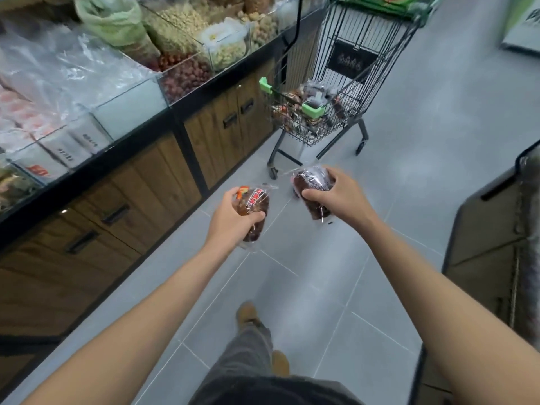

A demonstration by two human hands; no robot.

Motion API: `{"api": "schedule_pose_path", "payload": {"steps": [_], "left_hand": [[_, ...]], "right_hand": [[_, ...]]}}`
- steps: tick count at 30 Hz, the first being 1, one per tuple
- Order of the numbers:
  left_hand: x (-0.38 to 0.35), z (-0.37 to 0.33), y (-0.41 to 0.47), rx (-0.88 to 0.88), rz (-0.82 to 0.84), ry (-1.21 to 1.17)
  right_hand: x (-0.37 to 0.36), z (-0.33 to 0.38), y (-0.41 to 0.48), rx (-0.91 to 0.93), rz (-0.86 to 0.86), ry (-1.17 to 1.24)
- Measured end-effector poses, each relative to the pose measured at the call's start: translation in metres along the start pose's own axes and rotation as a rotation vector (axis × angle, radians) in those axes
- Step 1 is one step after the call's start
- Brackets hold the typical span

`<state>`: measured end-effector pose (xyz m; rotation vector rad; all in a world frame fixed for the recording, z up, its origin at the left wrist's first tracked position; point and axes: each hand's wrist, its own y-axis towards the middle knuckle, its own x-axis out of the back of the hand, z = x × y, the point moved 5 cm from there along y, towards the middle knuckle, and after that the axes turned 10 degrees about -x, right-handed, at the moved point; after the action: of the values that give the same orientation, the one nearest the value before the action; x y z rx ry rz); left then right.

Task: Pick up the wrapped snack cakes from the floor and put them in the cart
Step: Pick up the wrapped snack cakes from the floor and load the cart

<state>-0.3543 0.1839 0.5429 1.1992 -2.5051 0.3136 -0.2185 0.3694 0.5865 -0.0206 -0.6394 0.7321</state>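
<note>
Two bare arms reach forward over the grey tiled floor (365,273). The left hand (230,217) has its grip closed around a wrapped snack cake (252,206); the right hand (339,194) clasps another cake (311,182). Beyond both grips stands the cart (350,68), beside a wooden display counter (146,182).

Both arms reached forward over the grey tiled floor (336,287), the left hand (230,217) closed around a wrapped snack cake with a red label (253,205) and the right hand (342,194) closed around a second, darker wrapped snack cake (310,182), the two cakes near each other but apart. Farther off stood the wire cart (347,83), its basket already holding wrapped snacks (295,106), just right of a wood-fronted display bench (163,182) carrying clear bins of nuts (187,74) and bagged goods. Near the bottom edge, tan shoes (247,314) and grey trousers showed.
</note>
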Motion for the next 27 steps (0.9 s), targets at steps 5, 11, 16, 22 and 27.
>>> {"api": "schedule_pose_path", "payload": {"steps": [5, 11, 16, 22, 27], "left_hand": [[-0.056, -0.018, 0.062, -0.001, 0.037, 0.002], [-0.124, -0.047, 0.164, -0.018, 0.083, -0.038], [-0.184, -0.082, 0.252, -0.049, 0.157, -0.042], [-0.238, -0.117, 0.326, -0.106, 0.23, -0.022], [-0.268, -0.13, 0.379, -0.093, 0.256, -0.03]], "right_hand": [[0.036, -0.007, 0.06, -0.004, -0.033, -0.016], [0.086, -0.015, 0.159, -0.023, -0.075, -0.084], [0.133, -0.025, 0.231, -0.071, -0.125, -0.088], [0.184, -0.036, 0.296, -0.089, -0.225, -0.069], [0.202, -0.043, 0.352, -0.099, -0.237, -0.027]]}}
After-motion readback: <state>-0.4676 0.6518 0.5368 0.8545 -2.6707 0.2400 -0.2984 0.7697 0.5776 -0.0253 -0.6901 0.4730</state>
